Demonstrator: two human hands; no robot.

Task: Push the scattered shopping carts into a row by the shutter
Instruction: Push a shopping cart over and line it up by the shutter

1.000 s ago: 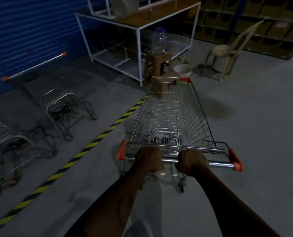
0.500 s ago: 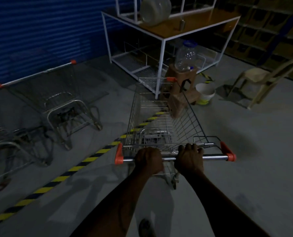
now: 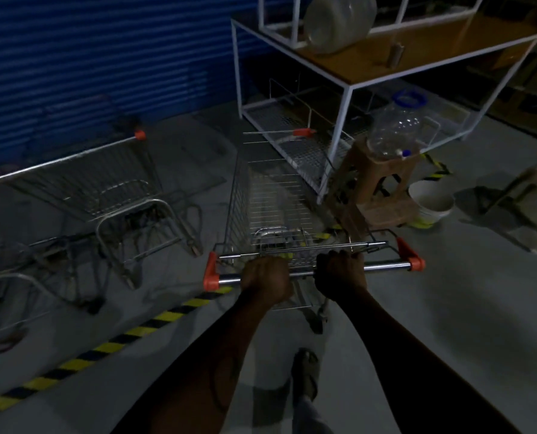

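A wire shopping cart (image 3: 270, 195) with orange corner caps stands straight ahead, its nose pointing toward the blue shutter (image 3: 88, 64). My left hand (image 3: 265, 278) and my right hand (image 3: 339, 275) both grip its chrome handle bar near the middle. The cart straddles the yellow-black floor stripe (image 3: 110, 346). A second cart (image 3: 110, 183) stands to the left by the shutter, handle toward me. Part of a third cart (image 3: 7, 296) shows at the far left edge.
A white-framed table (image 3: 348, 89) with a large jar stands ahead right. Close to the cart's right side are a brown plastic stool (image 3: 376, 195) carrying a clear water jug (image 3: 395, 126), and a white bucket (image 3: 431, 205). A chair leg shows far right.
The cart has rolled forward and turned left toward the shutter, now crossing the striped line. The table, stool and parked carts appear closer. Both hands keep their grip.
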